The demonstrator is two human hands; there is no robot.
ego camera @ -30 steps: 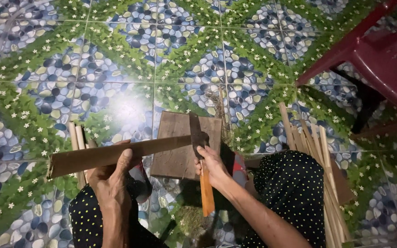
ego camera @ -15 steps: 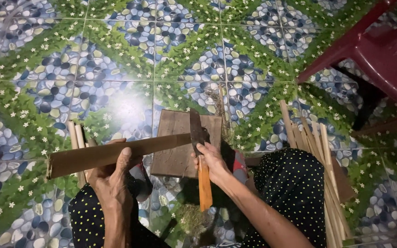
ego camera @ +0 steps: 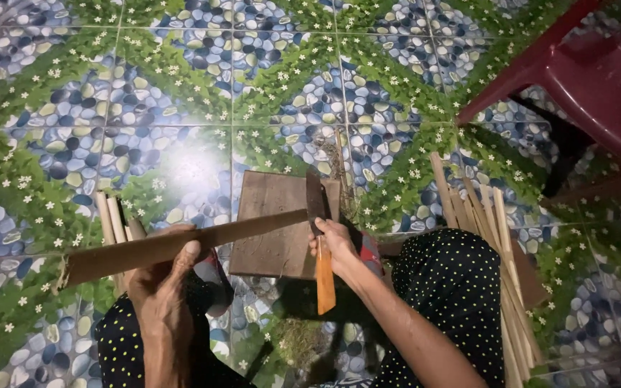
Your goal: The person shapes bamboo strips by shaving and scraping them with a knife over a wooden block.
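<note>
My left hand [ego camera: 163, 291] grips a long brown bamboo slat [ego camera: 120, 253] that lies nearly level, its thin right end reaching over a flat wooden block [ego camera: 271, 226] on the floor. My right hand [ego camera: 333, 244] holds a knife with an orange handle [ego camera: 325, 284]; its dark blade [ego camera: 315, 200] points away from me and meets the slat's right tip above the block. Both of my knees, in black cloth with pale dots, frame the block.
A bundle of thin bamboo strips [ego camera: 494, 237] lies across my right knee, and a few more strips [ego camera: 111, 219] lie by my left knee. A dark red plastic chair [ego camera: 583, 79] stands at the upper right. The floor is tiled in a blue pebble and green leaf pattern.
The slat and the knife stay almost where they were; the blade has shifted slightly at the slat's tip. Both hands keep their grip.
</note>
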